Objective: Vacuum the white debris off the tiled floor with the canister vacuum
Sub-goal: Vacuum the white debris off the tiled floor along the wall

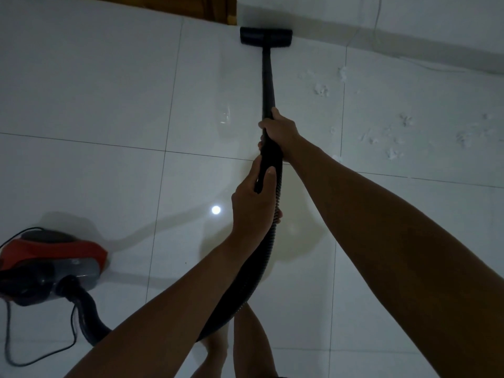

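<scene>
A black vacuum wand (267, 77) reaches forward over the white tiled floor (95, 91). Its wide floor head (266, 36) lies flat against the base of the far wall. My right hand (278, 132) grips the wand where it meets the handle. Just below it, my left hand (255, 205) grips the handle end and the top of the ribbed hose (245, 285). The hose curves down and left to the red and grey canister vacuum (51, 264). White debris (392, 137) lies scattered on the tiles to the right of the wand.
A thin white cable (376, 36) hangs down the far wall and trails along the floor at the right. A wooden door frame (230, 12) stands at the top centre. The canister's black power cord (41, 350) loops on the floor at the lower left. My bare legs (245, 345) are below.
</scene>
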